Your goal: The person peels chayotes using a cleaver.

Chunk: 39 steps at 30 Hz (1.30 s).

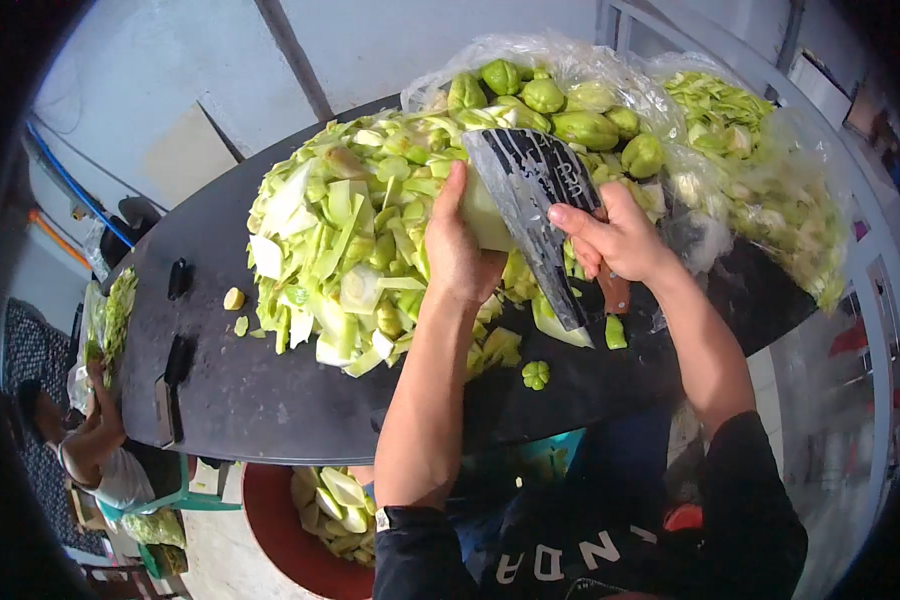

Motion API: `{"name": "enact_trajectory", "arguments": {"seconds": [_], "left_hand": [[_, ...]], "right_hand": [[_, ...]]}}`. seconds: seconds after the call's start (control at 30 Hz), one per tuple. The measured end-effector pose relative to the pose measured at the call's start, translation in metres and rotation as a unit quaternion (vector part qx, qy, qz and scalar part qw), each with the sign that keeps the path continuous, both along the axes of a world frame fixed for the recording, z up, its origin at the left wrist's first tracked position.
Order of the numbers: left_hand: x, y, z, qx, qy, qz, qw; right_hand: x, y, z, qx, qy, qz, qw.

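Note:
My right hand (pixel 615 235) grips the handle of a broad cleaver (pixel 530 205), its dark blade spotted with wet residue and slanting down over the table. Against the blade's left side, my left hand (pixel 460 235) holds a pale green piece of chayote (pixel 487 218), partly hidden by the blade. Behind and left of my hands rises a large heap of cut green pieces (pixel 355 240). Whole chayotes (pixel 585 128) lie at the back, beyond the cleaver. Below the blade sits a small green piece (pixel 536 375). A brown wooden handle (pixel 615 290) shows under my right hand.
Clear plastic bags of cut pieces (pixel 770 200) lie at the right. Dark objects (pixel 175 370) rest on the black table (pixel 260 410) at left. A red tub (pixel 280 530) with slices stands below. Another person (pixel 90 440) sits at far left holding greens.

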<state>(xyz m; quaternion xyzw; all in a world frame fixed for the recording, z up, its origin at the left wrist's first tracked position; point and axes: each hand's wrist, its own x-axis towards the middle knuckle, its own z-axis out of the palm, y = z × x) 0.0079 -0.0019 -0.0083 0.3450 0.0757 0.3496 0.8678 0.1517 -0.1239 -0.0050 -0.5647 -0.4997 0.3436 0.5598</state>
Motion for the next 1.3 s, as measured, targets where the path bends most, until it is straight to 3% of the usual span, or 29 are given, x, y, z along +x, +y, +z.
{"name": "enact_trajectory", "arguments": {"seconds": [0.13, 0.33, 1.3], "left_hand": [[-0.004, -0.002, 0.007, -0.052, -0.019, 0.015, 0.998], [-0.008, -0.001, 0.013, 0.012, 0.004, 0.063, 0.998], [0.010, -0.015, -0.011, -0.004, -0.018, 0.007, 1.000]], "right_hand": [[0.004, -0.006, 0.004, 0.014, 0.009, -0.023, 1.000], [0.005, -0.005, 0.006, 0.007, -0.003, -0.029, 1.000], [-0.004, -0.005, 0.004, 0.056, 0.091, -0.022, 0.994]]}}
